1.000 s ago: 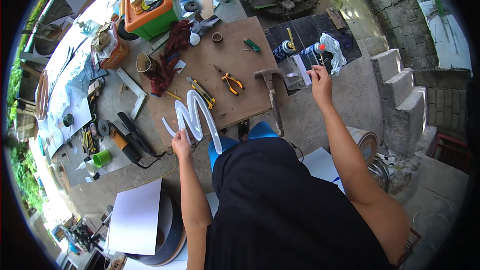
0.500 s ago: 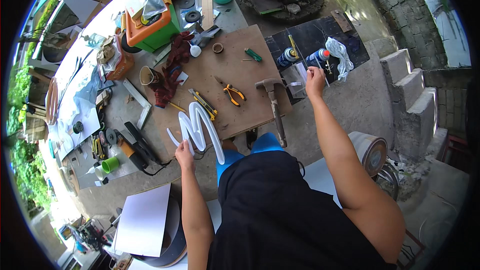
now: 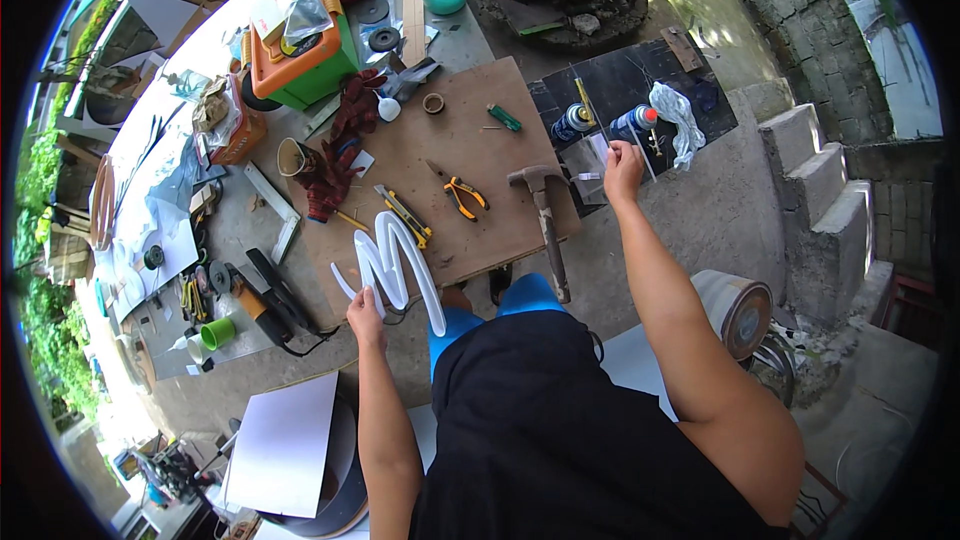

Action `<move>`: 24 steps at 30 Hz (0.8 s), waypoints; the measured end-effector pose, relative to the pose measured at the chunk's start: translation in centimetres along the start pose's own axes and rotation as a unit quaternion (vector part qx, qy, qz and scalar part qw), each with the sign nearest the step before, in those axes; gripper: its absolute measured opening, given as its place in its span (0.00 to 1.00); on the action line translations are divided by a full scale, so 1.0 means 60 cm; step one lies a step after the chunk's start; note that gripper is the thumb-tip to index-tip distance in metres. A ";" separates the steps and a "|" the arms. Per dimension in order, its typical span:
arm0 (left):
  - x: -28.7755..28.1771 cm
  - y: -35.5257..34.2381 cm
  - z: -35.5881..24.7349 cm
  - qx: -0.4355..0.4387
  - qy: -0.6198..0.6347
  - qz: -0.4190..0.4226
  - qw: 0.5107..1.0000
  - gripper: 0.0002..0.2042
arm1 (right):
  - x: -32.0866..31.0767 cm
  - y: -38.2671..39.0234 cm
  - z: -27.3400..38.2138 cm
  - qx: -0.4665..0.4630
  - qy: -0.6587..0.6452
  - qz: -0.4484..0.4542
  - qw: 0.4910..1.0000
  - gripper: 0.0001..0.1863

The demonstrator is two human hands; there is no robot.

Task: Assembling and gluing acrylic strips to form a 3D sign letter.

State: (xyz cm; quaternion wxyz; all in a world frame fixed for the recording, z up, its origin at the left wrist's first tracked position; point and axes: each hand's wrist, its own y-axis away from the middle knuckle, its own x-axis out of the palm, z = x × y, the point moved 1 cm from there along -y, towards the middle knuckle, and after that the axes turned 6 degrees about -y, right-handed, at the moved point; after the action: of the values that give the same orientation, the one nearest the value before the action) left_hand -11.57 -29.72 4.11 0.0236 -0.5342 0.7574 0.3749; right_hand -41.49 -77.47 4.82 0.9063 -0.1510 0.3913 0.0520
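My left hand (image 3: 366, 320) is closed on a white M-shaped piece (image 3: 392, 265), a thick-edged letter-like form, and holds it over the near edge of the brown board (image 3: 480, 150). Off to the right, the fingers of my right hand (image 3: 623, 172) pinch a thin dark stick (image 3: 603, 128) that points up and to the left. Beyond that hand stand two spray cans, one with a yellow top (image 3: 573, 121) and one with a red top (image 3: 636, 120). A small clear box-like piece (image 3: 583, 165) lies beside my right fingertips.
On the board lie a hammer (image 3: 545, 220), pliers (image 3: 463, 197), a yellow cutter (image 3: 404, 216) and a green screwdriver (image 3: 505, 118). Dark red gloves (image 3: 335, 175), a paper cup (image 3: 294, 156), an angle grinder (image 3: 255, 305) and a green-orange toolbox (image 3: 303, 58) crowd the left. Concrete steps (image 3: 815, 160) rise at right.
My right hand has shifted slightly left and down with the stick. The white M-shaped piece in my left hand has moved a little down and left.
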 end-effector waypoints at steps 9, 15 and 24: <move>-0.001 -0.005 0.008 0.007 -0.014 0.000 1.000 0.19 | -0.003 -0.002 0.010 0.017 0.016 0.014 1.000 0.09; -0.001 -0.005 0.007 0.002 -0.011 0.005 1.000 0.20 | 0.002 -0.003 0.001 0.009 0.005 0.006 1.000 0.08; -0.002 -0.004 -0.001 0.001 -0.017 0.017 1.000 0.19 | 0.002 0.000 0.003 0.007 0.024 -0.007 1.000 0.08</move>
State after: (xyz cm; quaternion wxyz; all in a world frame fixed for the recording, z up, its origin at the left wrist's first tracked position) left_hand -11.31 -29.69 4.06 0.0311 -0.5148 0.7663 0.3832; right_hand -41.31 -77.39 4.86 0.8980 -0.1489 0.4121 0.0395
